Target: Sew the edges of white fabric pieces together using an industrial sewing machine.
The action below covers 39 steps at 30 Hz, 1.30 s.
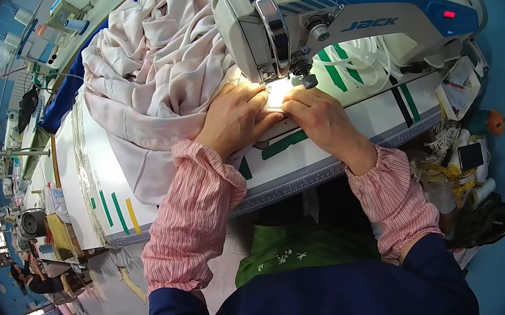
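Note:
A white and blue sewing machine (337,25) reaches over the table, and its lamp brightly lights the needle area. Pale pink fabric (152,75) is heaped left of the machine, with one part running under my left hand (231,119) toward the presser foot. That hand lies on the cloth, fingers stretched toward the needle and thumb apart. Just right of the needle, my right hand (324,119) has its thumb and fingers pinched together at the fabric's edge. Glare and my fingers hide the exact stitching spot.
A ruler strip (294,181) lines the table's front edge. White cords (370,59) lie coiled under the machine arm. Thread cones and a yellow measuring tape (460,184) sit at the lower right, beside a dark phone-like device (470,157). A person (42,277) sits far left.

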Motion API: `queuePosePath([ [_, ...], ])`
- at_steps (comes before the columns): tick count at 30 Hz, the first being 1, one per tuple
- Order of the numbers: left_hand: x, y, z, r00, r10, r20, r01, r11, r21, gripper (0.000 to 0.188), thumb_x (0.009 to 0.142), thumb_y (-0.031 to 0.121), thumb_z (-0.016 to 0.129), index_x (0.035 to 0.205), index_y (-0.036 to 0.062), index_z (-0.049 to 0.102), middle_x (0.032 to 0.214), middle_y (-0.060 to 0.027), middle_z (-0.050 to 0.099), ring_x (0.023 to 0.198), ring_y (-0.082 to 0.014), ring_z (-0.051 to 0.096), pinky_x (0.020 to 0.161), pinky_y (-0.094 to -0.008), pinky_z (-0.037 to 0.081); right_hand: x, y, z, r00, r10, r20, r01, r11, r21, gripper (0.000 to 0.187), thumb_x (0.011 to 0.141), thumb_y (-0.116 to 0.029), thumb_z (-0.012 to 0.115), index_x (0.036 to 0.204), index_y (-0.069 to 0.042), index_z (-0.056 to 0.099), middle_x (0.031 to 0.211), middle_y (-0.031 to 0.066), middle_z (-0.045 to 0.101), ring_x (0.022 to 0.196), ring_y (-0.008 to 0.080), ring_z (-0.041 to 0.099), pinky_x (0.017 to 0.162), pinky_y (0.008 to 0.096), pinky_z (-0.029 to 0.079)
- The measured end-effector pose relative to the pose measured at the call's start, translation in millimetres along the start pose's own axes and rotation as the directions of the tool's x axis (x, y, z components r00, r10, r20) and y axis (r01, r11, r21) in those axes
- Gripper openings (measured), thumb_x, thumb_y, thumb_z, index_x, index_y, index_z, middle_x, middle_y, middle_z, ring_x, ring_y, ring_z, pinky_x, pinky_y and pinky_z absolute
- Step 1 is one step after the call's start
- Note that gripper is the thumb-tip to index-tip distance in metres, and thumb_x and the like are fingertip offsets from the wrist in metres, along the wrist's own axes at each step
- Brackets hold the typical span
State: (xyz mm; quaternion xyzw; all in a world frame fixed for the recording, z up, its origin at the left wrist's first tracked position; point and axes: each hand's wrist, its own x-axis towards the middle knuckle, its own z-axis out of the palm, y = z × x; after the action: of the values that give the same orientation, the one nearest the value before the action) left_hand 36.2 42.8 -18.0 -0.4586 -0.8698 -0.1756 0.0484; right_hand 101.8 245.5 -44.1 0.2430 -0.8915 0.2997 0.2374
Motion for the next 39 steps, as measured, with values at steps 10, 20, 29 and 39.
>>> queuePosePath([
  [10,-1.8,1.1,2.2,0.997,0.030,-0.070,-0.030,1.000,0.008,0.044,0.079,0.033,0.075,0.108,0.0008,0.066,0.111,-0.0149,0.064,0.099,-0.0311,0.062,0.086,-0.0402,0.048,-0.5,0.5,0.7,1.000,-0.004,0.005,0.004,1.000,0.001,0.017,0.077,0.002,0.066,0.092,-0.006,0.063,0.096,0.0055,0.065,0.086,0.0237,0.063,0.076,0.0342,0.052],
  [20,-0.9,-1.4,2.4,0.995,0.057,-0.085,-0.056,0.998,0.016,0.044,0.079,0.034,0.075,0.108,0.0018,0.066,0.111,-0.0140,0.064,0.098,-0.0309,0.062,0.086,-0.0403,0.048,-0.7,2.1,1.0,1.000,0.003,0.024,-0.003,1.000,-0.005,0.018,0.077,0.003,0.066,0.092,-0.006,0.063,0.096,0.0048,0.064,0.086,0.0236,0.062,0.076,0.0342,0.051],
  [29,0.3,-1.1,0.0,0.997,0.052,-0.056,-0.050,0.998,0.030,0.045,0.078,0.034,0.075,0.107,0.0015,0.065,0.111,-0.0139,0.064,0.098,-0.0313,0.062,0.086,-0.0400,0.048,-1.3,3.3,1.8,0.999,0.027,0.037,-0.028,0.999,0.039,0.018,0.078,0.003,0.066,0.094,-0.005,0.063,0.097,0.0064,0.065,0.087,0.0263,0.062,0.077,0.0366,0.050],
  [39,-36.2,56.8,29.8,0.938,-0.150,-0.312,0.238,0.934,0.266,0.017,0.075,0.009,0.058,0.092,0.0091,0.061,0.102,-0.0073,0.059,0.102,-0.0240,0.056,0.093,-0.0425,0.038,39.3,44.9,-13.9,0.949,0.148,0.278,-0.121,0.986,-0.113,0.012,0.072,-0.007,0.065,0.078,0.002,0.065,0.082,0.0178,0.065,0.087,0.0360,0.059,0.082,0.0415,0.046],
])
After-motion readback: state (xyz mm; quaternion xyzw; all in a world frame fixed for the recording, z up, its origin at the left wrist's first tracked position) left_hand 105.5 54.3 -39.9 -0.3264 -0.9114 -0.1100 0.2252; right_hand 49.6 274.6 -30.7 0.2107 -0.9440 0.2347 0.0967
